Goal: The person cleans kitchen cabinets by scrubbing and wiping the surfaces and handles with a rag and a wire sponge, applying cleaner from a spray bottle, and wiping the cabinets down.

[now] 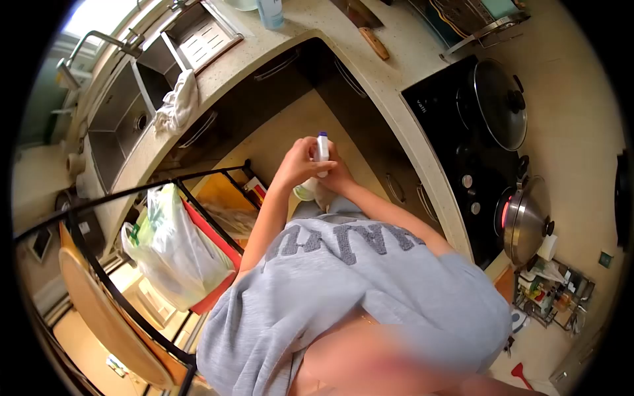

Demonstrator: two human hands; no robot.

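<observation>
Both my hands meet in front of my body, above the kitchen floor. Between them stands a small white container with a purple-blue cap (pixel 322 146), its capped end pointing away from me. My left hand (pixel 298 162) is closed on its left side, the thumb lying across its lower part. My right hand (pixel 338 174) wraps it from the right and from beneath, its fingers partly hidden. Too little detail shows to tell what the container holds. Below my hands a pale greenish thing (pixel 305 191) shows near my feet.
A counter (pixel 304 38) curves around me, with a sink (pixel 119 125), a cloth (pixel 177 102) on its edge, and a knife (pixel 374 43). At right, the hob (pixel 456 152) bears a lidded pan (pixel 500 105) and a steel pot (pixel 528 221) over a glowing burner. A rack with plastic bags (pixel 173 244) stands left.
</observation>
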